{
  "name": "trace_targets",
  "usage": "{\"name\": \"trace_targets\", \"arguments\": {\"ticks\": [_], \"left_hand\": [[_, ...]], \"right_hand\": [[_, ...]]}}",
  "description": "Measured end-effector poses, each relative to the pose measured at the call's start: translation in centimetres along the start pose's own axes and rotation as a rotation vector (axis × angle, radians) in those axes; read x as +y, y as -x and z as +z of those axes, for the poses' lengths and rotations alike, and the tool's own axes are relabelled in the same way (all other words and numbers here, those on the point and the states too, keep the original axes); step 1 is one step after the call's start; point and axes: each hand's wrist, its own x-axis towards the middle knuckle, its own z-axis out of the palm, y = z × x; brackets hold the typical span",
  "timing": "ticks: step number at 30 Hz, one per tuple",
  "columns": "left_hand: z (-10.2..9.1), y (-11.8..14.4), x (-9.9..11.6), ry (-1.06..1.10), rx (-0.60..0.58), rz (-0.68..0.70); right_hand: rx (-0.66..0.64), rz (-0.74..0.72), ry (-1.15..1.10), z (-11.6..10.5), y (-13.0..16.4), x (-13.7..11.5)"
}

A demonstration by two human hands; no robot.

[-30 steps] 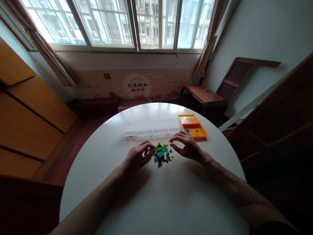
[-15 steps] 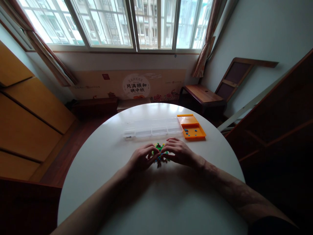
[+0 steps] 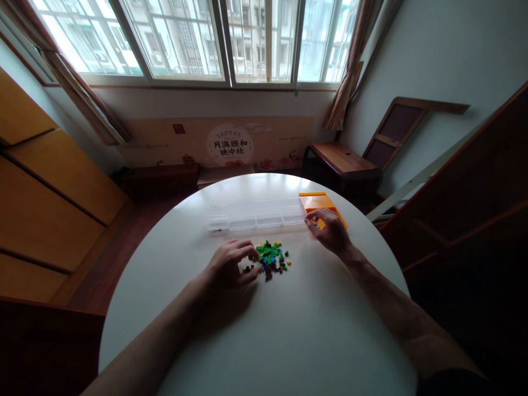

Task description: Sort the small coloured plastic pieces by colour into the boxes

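Small plastic bricks (image 3: 270, 257) lie heaped just right of my curled left grip (image 3: 229, 268); my right grip (image 3: 330, 231) rests over the orange tray (image 3: 315, 201), its closure unclear.

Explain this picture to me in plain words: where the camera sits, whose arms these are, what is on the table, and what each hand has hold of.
There is no machine here. The camera is worn on a person's head and looks forward and down, so the two bare arms reaching in from the bottom are that person's own.

They work at a round white table near a window. In the middle lies a small pile of tiny colored pieces, green, blue, yellow and dark. Behind it sits a long clear plastic box with compartments, and to its right an orange tray.

The left hand rests at the left edge of the pile, fingers curled. The right hand is over the orange tray, fingertips pinched together. The pieces are too small to tell whether either grip holds one.
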Motion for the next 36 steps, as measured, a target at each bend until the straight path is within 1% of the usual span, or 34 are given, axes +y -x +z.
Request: {"name": "trace_targets", "arguments": {"ticks": [3, 5, 7, 9, 16, 19, 22, 26, 29, 32, 36], "left_hand": [[0.3, 0.1, 0.2, -0.014, -0.009, -0.009], [0.6, 0.2, 0.3, -0.027, -0.009, -0.008], [0.8, 0.2, 0.3, -0.037, -0.012, -0.002], [0.8, 0.2, 0.4, -0.042, -0.017, 0.002], [1.0, -0.1, 0.7, -0.029, -0.026, -0.006], [0.9, -0.1, 0.7, -0.002, -0.009, -0.002], [0.8, -0.2, 0.7, 0.078, 0.027, -0.040], [1.0, -0.5, 0.6, 0.269, 0.107, -0.093], [1.6, -0.7, 0.7, 0.419, 0.157, -0.123], [2.2, -1.0, 1.0, 0.519, 0.141, -0.156], [2.2, -1.2, 1.6, 0.614, 0.067, -0.194]], "right_hand": [[0.016, 0.144, 0.082, -0.4, -0.1, 1.9], [0.015, 0.214, 0.130, -0.3, 0.0, 2.5], [0.006, 0.246, 0.149, -0.2, 0.1, 2.5], [-0.004, 0.237, 0.137, 0.0, 0.2, 2.3], [-0.017, 0.120, 0.063, 0.6, 0.2, 0.3], [0.000, 0.045, 0.047, 0.7, 0.2, -0.8], [0.005, -0.085, -0.021, 0.7, 0.3, -2.3], [-0.101, -0.329, -0.181, 1.0, 0.7, -4.7], [-0.202, -0.502, -0.238, 1.7, 1.0, -6.0], [-0.246, -0.615, -0.239, 2.3, 1.2, -6.5], [-0.240, -0.678, -0.233, 2.2, 1.1, -6.5]]}}
